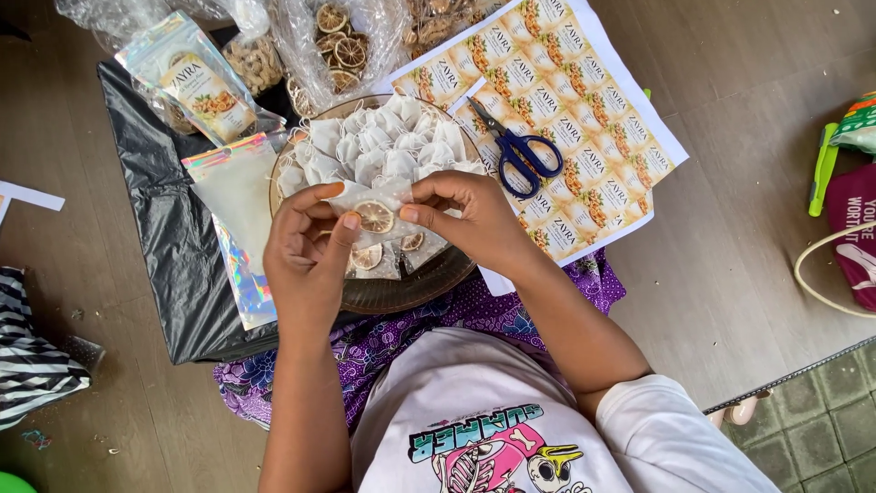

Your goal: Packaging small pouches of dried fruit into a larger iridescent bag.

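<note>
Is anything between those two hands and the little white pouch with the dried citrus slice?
Nothing visible. The left hand and the right hand both pinch the white pouch directly by its top edge, holding it above the round tray of other pouches. The scissors lie apart on the label sheet, off to the side.

A shiny holographic pouch with an orange-and-white label lies top left. A plain holographic pouch lies below it. White sheets of orange sticker labels spread at right, under blue-handled scissors.

Both hands, left hand and right hand, pinch a sachet above a tray.
</note>
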